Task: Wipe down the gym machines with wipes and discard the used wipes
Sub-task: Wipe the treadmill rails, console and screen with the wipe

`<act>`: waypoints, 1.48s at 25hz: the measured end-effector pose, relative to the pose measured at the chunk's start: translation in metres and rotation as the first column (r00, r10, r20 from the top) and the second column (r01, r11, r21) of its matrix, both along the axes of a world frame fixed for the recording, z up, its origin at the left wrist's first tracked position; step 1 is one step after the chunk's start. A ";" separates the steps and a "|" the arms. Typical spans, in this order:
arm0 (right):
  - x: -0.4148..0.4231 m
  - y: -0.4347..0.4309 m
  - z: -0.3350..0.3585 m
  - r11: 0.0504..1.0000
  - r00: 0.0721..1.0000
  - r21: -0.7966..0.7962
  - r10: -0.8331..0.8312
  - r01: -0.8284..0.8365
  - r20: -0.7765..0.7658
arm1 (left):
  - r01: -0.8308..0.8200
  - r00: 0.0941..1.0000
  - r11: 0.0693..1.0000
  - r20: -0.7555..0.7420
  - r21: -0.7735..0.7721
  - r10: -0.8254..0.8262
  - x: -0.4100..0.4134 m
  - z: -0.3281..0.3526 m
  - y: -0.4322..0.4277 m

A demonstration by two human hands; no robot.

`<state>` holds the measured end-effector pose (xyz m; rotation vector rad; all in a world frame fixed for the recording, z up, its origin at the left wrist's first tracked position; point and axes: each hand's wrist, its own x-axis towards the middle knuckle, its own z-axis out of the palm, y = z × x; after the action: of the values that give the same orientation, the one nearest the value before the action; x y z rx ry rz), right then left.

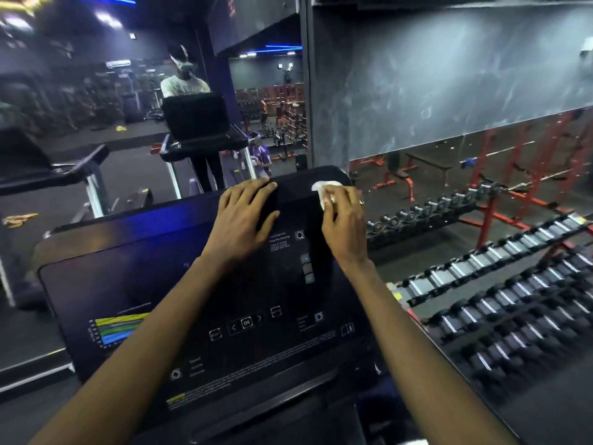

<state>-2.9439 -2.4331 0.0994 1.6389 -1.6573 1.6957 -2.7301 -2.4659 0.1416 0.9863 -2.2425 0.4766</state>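
Right hand [344,221] curled round wipe [323,188], pressing it to console [144,284] top edge, wad poking out past fingertips, apparently to scrub that rim; left hand [244,216] just beside, flat, fingers straight, holding nothing, resting on same edge, likely to steady the console.

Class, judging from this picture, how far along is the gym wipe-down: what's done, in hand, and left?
Done: nothing certain; the dark treadmill console shows no cleaned patch. In hand: the right hand holds a white wipe on the console's top right corner; the left hand rests flat beside it. Left: likely the button panel below, then discarding the wipe.
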 end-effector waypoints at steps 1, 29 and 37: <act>-0.002 -0.004 0.001 1.000 1.000 -0.015 0.025 -0.025 0.013 | -0.008 1.000 1.000 -0.004 0.003 0.008 -0.003 0.002 0.000; 0.034 0.033 -0.091 0.933 0.989 0.339 -0.145 0.124 0.037 | 0.166 0.973 0.982 0.179 -0.087 -0.148 -0.026 -0.009 -0.012; 0.070 0.046 -0.110 0.933 0.974 0.351 -0.149 0.081 0.173 | 0.167 0.962 0.982 0.231 -0.084 -0.143 -0.023 -0.007 -0.013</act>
<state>-2.8742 -2.3874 -0.0109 1.5101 -2.2044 1.6262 -2.7529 -2.4791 0.1344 0.7268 -2.4452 0.6543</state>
